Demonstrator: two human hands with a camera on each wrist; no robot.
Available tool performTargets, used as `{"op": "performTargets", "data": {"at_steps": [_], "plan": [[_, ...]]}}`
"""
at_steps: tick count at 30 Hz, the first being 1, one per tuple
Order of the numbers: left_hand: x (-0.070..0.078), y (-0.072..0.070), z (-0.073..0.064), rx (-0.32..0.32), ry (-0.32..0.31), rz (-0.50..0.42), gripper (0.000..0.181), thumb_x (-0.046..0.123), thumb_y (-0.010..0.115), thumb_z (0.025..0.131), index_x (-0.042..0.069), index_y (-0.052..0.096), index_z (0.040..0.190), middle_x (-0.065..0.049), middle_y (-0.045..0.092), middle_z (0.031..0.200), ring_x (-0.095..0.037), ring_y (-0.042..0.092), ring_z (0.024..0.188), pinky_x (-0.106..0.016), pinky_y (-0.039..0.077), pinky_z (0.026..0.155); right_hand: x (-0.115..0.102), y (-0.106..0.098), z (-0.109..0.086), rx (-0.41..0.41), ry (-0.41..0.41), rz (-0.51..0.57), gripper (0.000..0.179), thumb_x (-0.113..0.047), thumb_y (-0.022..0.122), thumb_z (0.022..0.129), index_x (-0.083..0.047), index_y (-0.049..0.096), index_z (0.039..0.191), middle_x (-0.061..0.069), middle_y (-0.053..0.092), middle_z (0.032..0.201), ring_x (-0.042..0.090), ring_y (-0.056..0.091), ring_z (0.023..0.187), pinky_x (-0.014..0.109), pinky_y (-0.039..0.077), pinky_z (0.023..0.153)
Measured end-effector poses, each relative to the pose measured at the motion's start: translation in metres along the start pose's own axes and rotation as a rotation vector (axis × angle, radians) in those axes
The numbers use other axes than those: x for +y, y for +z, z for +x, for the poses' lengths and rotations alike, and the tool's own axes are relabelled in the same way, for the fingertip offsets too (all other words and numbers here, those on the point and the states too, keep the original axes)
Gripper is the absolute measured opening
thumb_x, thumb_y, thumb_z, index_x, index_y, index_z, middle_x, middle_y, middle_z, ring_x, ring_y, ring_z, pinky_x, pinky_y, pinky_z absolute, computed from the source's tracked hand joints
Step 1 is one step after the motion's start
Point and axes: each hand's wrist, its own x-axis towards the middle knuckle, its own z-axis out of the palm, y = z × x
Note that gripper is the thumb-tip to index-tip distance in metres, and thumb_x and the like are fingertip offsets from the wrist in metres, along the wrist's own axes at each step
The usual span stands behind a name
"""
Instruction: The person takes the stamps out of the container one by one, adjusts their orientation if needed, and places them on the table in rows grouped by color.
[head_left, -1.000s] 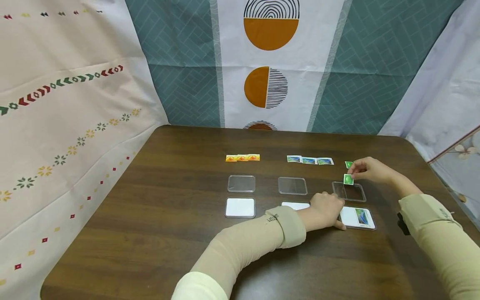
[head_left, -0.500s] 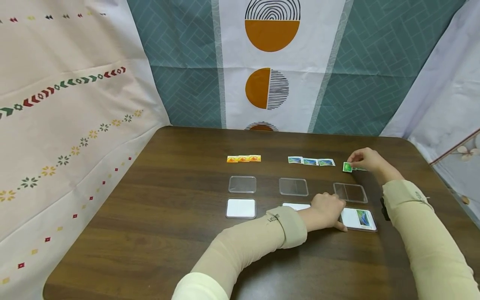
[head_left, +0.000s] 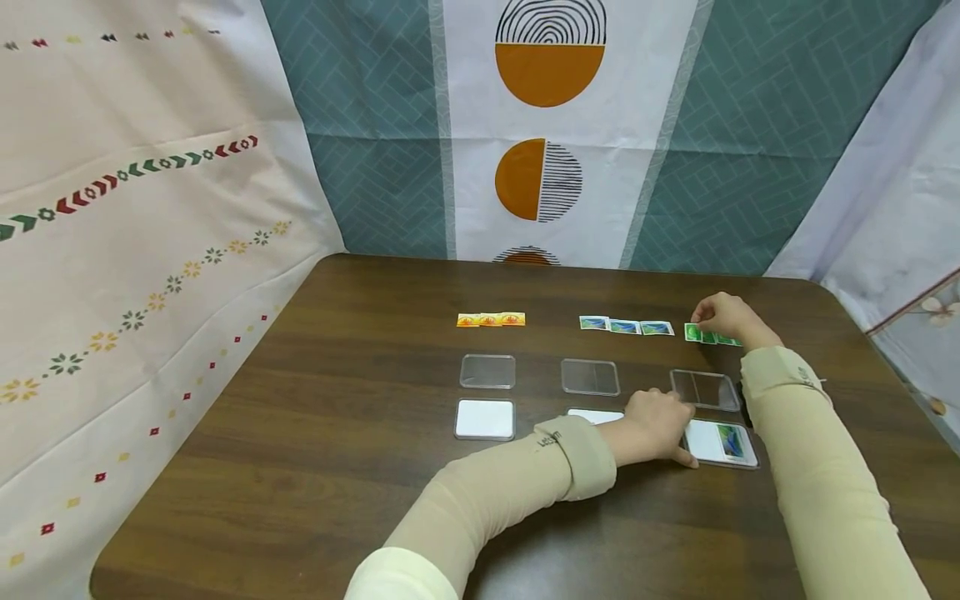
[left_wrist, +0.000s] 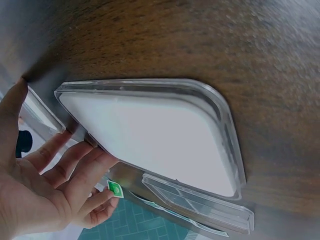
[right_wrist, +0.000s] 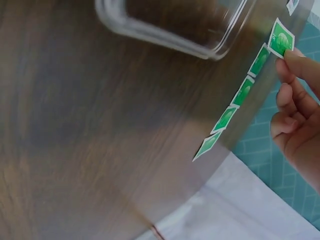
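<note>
My right hand [head_left: 727, 320] pinches a green stamp [right_wrist: 279, 37] between thumb and index finger. That stamp is at the left end of a row of green stamps [right_wrist: 242, 91] with pale edges, its lower edge close over the table. Nearer, my left hand [head_left: 654, 427] lies palm down at the left side of a shallow clear case [head_left: 702, 442] with a white insert. Its thumb and index finger reach that case's two left corners, and the other fingers are at the neighbouring case [left_wrist: 145, 135]. A blue-green landscape stamp [head_left: 731, 440] lies on the right case's insert.
Orange stamps [head_left: 491, 320] and blue landscape stamps [head_left: 625, 326] form two more rows at the back. Before the rows lie three clear lids, left [head_left: 487, 372], middle [head_left: 590, 377] and right [head_left: 703, 390]. Another white-filled case [head_left: 484, 419] sits at the left. Patterned cloths hang behind.
My right hand has carried the green stamp from over the right lid back and left to the row's left end, its arm swinging left. The left hand stays at the cases.
</note>
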Motion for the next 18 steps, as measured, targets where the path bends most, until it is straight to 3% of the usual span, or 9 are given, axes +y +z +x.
{"op": "performTargets", "data": {"at_steps": [5, 13, 18], "plan": [[0.0001, 0.0002, 0.0007, -0.011, 0.003, 0.001, 0.062, 0.076, 0.061, 0.067, 0.04, 0.057, 0.116, 0.019, 0.057, 0.113, -0.003, 0.057, 0.092, -0.022, 0.049, 0.069, -0.0039, 0.0025, 0.0043, 0.008, 0.054, -0.029, 0.008, -0.002, 0.062, 0.08, 0.006, 0.063, 0.081, 0.019, 0.064, 0.08, 0.032, 0.056, 0.077, 0.049, 0.043, 0.073], [-0.0011, -0.0001, 0.0014, -0.011, 0.011, 0.015, 0.065, 0.077, 0.06, 0.067, 0.039, 0.055, 0.12, 0.019, 0.056, 0.114, -0.003, 0.057, 0.094, -0.022, 0.05, 0.071, -0.0105, 0.0054, 0.0067, -0.002, 0.145, -0.057, 0.008, -0.005, 0.06, 0.082, 0.002, 0.061, 0.079, 0.013, 0.059, 0.075, 0.028, 0.051, 0.071, 0.039, 0.042, 0.063], [-0.0016, -0.0006, 0.0006, -0.013, 0.013, 0.014, 0.065, 0.077, 0.06, 0.067, 0.039, 0.055, 0.12, 0.019, 0.056, 0.115, -0.003, 0.057, 0.094, -0.022, 0.05, 0.071, -0.0074, 0.0091, 0.0083, -0.01, 0.152, -0.077, 0.006, -0.005, 0.06, 0.082, 0.001, 0.06, 0.078, 0.014, 0.058, 0.076, 0.028, 0.051, 0.071, 0.038, 0.041, 0.062]]}}
